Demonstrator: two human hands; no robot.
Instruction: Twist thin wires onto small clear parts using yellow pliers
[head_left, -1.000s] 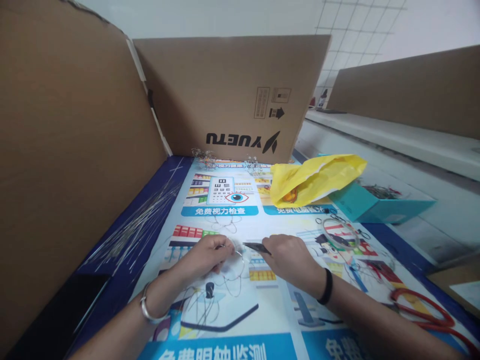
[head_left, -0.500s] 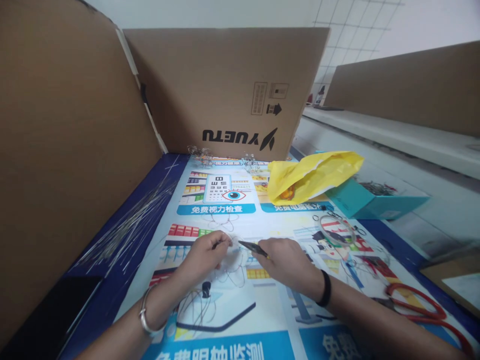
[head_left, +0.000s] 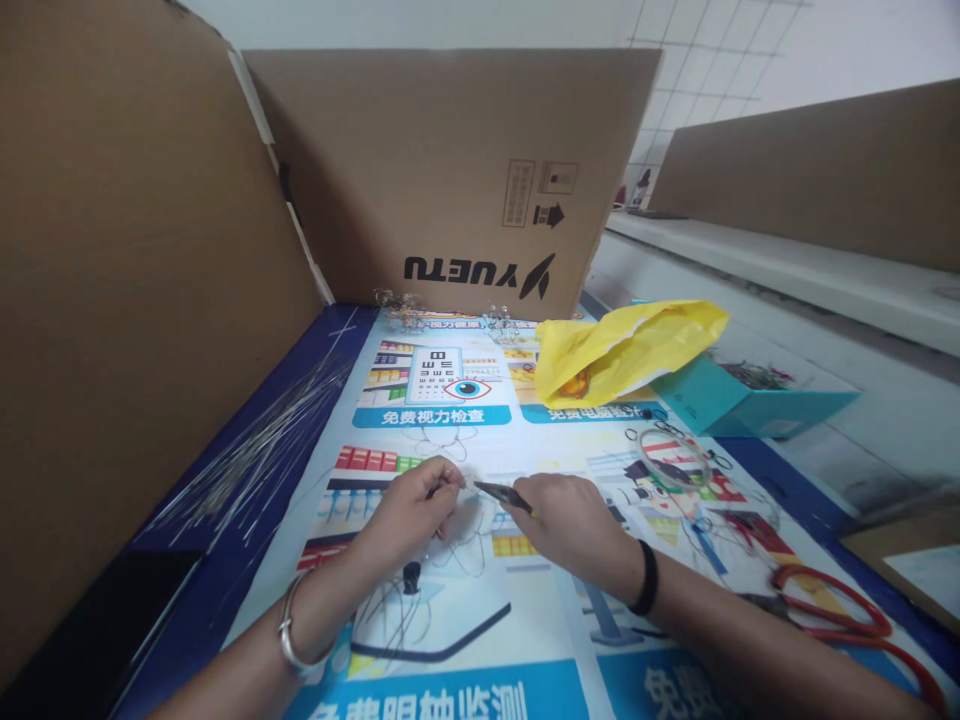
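Observation:
My left hand (head_left: 424, 500) is closed, its fingertips pinching thin wire (head_left: 471, 545) that loops out below and beside them. A small dark part shows between thumb and forefinger, too small to name. My right hand (head_left: 574, 520) is wrapped round a pair of pliers (head_left: 506, 494) with dark, pointed jaws aimed left. The tips of the jaws are close to the left fingertips; whether they grip the wire cannot be made out. More loops of thin wire with a black piece (head_left: 412, 577) lie on the printed sheet just below my left hand.
Long thin wires (head_left: 255, 450) lie at the left by a cardboard wall (head_left: 450, 180). A yellow bag (head_left: 630, 350), a teal box (head_left: 757, 400) and a wire coil (head_left: 673, 460) are at the right. Red-handled scissors (head_left: 832, 605) lie at lower right. Small wire pieces (head_left: 499, 322) stand at the back.
Both hands stay almost in place. The fingers of my left hand have shifted slightly and the wire loops beneath them have moved a little.

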